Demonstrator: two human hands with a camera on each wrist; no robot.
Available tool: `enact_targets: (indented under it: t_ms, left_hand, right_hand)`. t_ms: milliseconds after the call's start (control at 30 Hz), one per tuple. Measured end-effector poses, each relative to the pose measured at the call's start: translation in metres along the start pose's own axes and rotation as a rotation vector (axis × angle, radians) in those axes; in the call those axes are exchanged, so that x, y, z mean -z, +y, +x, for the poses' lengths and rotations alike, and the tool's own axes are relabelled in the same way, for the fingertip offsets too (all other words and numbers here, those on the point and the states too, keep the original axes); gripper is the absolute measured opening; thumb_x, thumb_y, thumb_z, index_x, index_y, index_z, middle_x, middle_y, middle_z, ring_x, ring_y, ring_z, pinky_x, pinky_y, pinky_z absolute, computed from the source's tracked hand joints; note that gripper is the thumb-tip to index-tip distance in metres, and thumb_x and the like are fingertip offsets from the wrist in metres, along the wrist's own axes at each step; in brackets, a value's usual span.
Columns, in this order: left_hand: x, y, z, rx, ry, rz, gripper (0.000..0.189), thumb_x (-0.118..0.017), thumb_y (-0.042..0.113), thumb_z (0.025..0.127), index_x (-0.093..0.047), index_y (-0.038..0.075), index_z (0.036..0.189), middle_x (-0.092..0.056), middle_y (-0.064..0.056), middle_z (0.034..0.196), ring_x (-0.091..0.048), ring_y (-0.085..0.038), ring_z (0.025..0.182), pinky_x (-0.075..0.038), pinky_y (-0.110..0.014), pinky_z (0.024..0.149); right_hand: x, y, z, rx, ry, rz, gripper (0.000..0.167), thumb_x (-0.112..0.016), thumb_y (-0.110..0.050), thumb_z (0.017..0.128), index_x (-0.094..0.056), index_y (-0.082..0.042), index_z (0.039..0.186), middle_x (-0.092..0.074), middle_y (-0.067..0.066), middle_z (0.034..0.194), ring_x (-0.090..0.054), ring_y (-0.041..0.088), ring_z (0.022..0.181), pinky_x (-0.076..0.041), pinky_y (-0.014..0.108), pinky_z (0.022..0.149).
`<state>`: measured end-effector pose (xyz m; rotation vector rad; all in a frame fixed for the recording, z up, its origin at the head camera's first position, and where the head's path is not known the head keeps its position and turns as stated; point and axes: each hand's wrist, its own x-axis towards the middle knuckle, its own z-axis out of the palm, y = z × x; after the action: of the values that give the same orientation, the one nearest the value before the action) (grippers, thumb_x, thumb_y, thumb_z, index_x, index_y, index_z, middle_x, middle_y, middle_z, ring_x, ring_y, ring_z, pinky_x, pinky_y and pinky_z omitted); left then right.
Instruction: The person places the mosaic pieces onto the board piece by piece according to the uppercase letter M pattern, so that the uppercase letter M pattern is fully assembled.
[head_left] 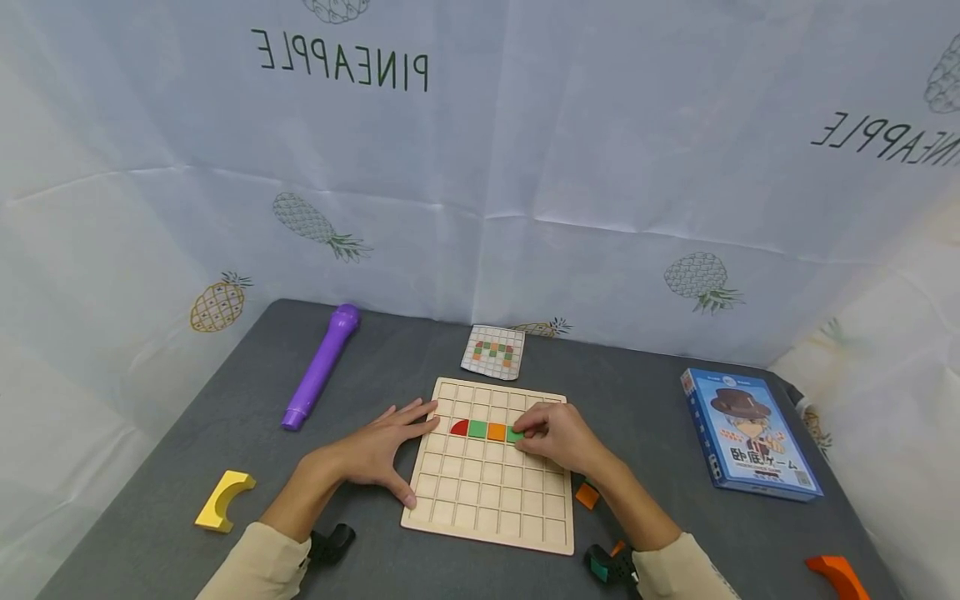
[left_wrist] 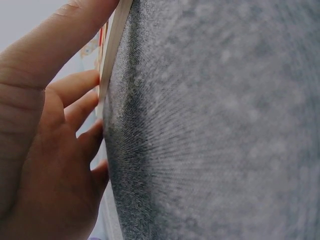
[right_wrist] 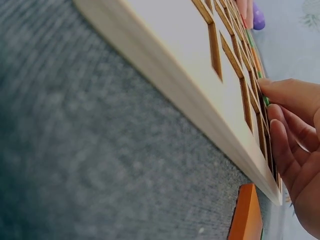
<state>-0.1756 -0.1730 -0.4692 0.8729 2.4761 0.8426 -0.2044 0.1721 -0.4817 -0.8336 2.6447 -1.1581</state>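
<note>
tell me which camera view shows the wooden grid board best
The head view: nearly the whole wooden grid board shows from above. The left wrist view catches mostly its edge; the right, its side and part of its top, slanted.

Right hand (right_wrist: 297,137) pinched a green tile (right_wrist: 266,101) on the wooden grid board (right_wrist: 200,117), orange block (right_wrist: 245,215) sat on gray table (right_wrist: 125,165) near board's edge, purple object (right_wrist: 258,18) showed beyond.

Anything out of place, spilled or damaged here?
Yes: the PINEAPPLE lettering on the backdrop cloth reads mirrored, while the title on the blue box reads normally, so the cloth probably hangs reversed. Around the grid board, nothing looks spilled or damaged.
</note>
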Motion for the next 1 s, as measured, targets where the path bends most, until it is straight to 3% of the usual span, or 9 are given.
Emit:
enact_targets:
  t_ms: [233,467,633,833,1000]
  left_hand:
    - [-0.002,-0.003,0.001,-0.010,0.007,0.007,0.120,-0.096,0.044,0.063,-0.034,0.004,0.159,-0.019,-0.015,0.172,-0.012,-0.045,0.159,-0.010,-0.071,0.125]
    - [-0.003,-0.002,-0.001,-0.011,0.008,-0.004,0.121,-0.095,0.045,0.063,-0.034,0.004,0.159,-0.018,-0.015,0.172,-0.012,-0.045,0.160,-0.009,-0.072,0.125]
    - [-0.003,-0.001,-0.001,-0.006,0.011,-0.001,0.121,-0.096,0.044,0.063,-0.034,0.004,0.159,-0.018,-0.015,0.172,-0.012,-0.045,0.160,-0.010,-0.071,0.125]
    - [-0.001,0.000,-0.001,-0.007,0.007,0.003,0.120,-0.095,0.043,0.063,-0.034,0.004,0.159,-0.018,-0.016,0.172,-0.012,-0.045,0.159,-0.009,-0.071,0.125]
    - [0.000,0.001,-0.001,-0.013,0.014,0.009,0.120,-0.095,0.044,0.063,-0.034,0.004,0.159,-0.019,-0.016,0.172,-0.012,-0.045,0.159,-0.009,-0.071,0.125]
  right_hand:
    - [0.005,0.001,-0.003,-0.002,-0.047,0.027,0.020,-0.079,-0.019,0.089,-0.079,-0.013,0.108,-0.076,0.005,0.111,-0.068,0.010,0.092,-0.056,0.020,0.076]
    - [0.019,0.002,-0.013,-0.031,-0.085,0.134,0.029,-0.070,-0.026,0.098,-0.073,-0.013,0.124,-0.071,0.008,0.124,-0.063,0.010,0.100,-0.056,0.024,0.079]
    - [0.034,0.002,-0.023,-0.017,-0.040,0.064,0.031,-0.068,-0.027,0.099,-0.072,-0.012,0.126,-0.069,0.009,0.126,-0.059,0.013,0.093,-0.051,0.026,0.070]
    - [0.053,0.005,-0.040,-0.031,0.029,-0.023,0.031,-0.070,-0.026,0.097,-0.072,-0.013,0.125,-0.070,0.005,0.130,-0.062,0.029,0.109,-0.054,0.027,0.078]
    - [0.065,0.014,-0.056,-0.039,0.056,-0.044,0.032,-0.071,-0.027,0.097,-0.072,-0.015,0.127,-0.069,0.002,0.131,-0.061,0.023,0.113,-0.055,0.029,0.082]
